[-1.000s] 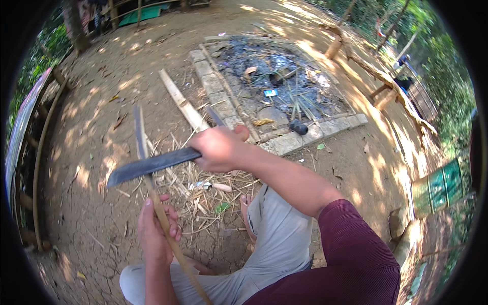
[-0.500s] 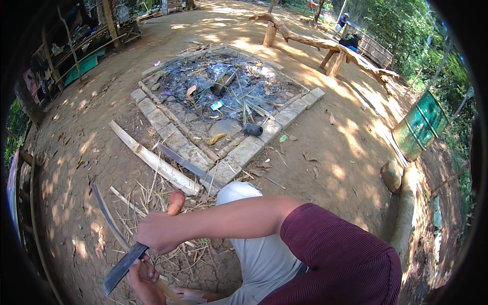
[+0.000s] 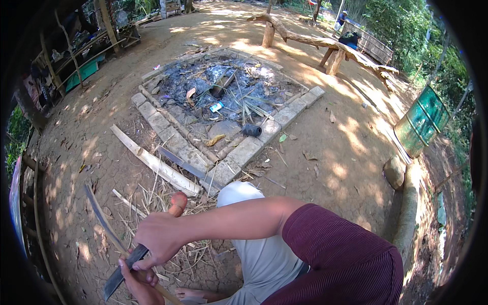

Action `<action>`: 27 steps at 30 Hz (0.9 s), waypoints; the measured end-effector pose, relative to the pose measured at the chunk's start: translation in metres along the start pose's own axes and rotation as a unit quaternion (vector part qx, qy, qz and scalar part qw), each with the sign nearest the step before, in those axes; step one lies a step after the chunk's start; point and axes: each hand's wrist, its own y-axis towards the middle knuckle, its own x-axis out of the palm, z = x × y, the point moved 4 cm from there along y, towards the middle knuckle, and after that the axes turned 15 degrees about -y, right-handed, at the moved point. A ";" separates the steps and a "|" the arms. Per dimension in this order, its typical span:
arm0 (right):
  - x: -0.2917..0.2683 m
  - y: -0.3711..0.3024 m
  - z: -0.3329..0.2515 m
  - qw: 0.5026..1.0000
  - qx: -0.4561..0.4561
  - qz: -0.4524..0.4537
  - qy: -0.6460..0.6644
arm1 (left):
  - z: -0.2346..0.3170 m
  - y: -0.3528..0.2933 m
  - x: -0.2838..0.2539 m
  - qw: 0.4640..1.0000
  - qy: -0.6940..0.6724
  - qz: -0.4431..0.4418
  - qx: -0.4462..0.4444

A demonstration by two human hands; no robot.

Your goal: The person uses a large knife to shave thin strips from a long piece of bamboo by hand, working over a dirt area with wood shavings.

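My right hand [image 3: 158, 235] is closed round a big knife [image 3: 115, 282] with a dark, broad blade and a reddish-brown wooden handle. Its blade points down and left across a long, thin bamboo strip [image 3: 101, 216]. Below the blade, my left hand [image 3: 137, 285] grips that strip, thumb up beside the blade and fingers curled. One end of the strip reaches up and left over the ground; the other runs down past my left hand to the lower edge. The blade hides where it meets the strip.
Pale shavings [image 3: 190, 262] litter the ground by my knee. A split bamboo length [image 3: 155, 165] and a dark flat blade-like piece [image 3: 183, 162] lie beside the brick-edged ash pit [image 3: 229, 173]. A black cylinder [image 3: 251, 130] rests on its border. Right stands a green drum [image 3: 422, 122]; behind, a log bench [image 3: 305, 38].
My right thumb now lies stretched along the blade, and my left thumb has come up beside it. The bamboo strip's far end has swung slightly left.
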 end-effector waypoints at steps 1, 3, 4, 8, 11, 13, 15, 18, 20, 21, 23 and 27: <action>0.000 -0.001 0.002 1.000 0.018 -0.001 0.004 | 0.001 -0.002 0.004 1.000 -0.010 -0.006 0.005; 0.002 -0.004 0.005 0.999 0.032 0.004 -0.023 | 0.002 -0.008 0.014 0.999 -0.031 -0.018 0.014; 0.002 -0.003 0.005 0.999 0.036 0.008 -0.035 | 0.003 -0.011 0.016 0.999 -0.032 -0.027 0.014; 0.001 -0.001 -0.001 0.998 0.048 0.024 -0.033 | 0.001 -0.012 0.017 0.995 -0.049 -0.080 0.016; 0.007 0.002 -0.003 0.996 0.059 0.053 -0.035 | -0.002 -0.011 0.012 0.993 -0.079 -0.085 0.017; 0.008 0.002 -0.003 0.996 0.057 0.061 -0.036 | -0.003 -0.011 0.010 0.991 -0.104 -0.083 0.010; 0.011 0.003 -0.002 0.996 0.060 0.052 -0.034 | -0.003 -0.010 0.009 0.987 -0.129 -0.092 -0.006; 0.013 0.003 -0.002 0.997 0.064 0.038 -0.032 | -0.005 -0.006 0.007 0.986 -0.138 -0.091 -0.026; 0.013 0.000 0.001 0.997 0.068 0.035 -0.030 | -0.009 -0.006 0.009 0.989 -0.117 -0.089 -0.031; 0.015 -0.003 0.003 0.996 0.070 0.038 -0.027 | -0.012 -0.005 0.010 0.990 -0.106 -0.089 -0.034; 0.009 0.014 -0.016 0.998 0.026 0.051 -0.010 | 0.012 -0.014 0.008 0.992 -0.106 -0.072 0.003; 0.015 0.005 -0.002 0.998 0.045 0.040 -0.001 | -0.005 -0.005 0.008 0.992 -0.100 -0.082 -0.011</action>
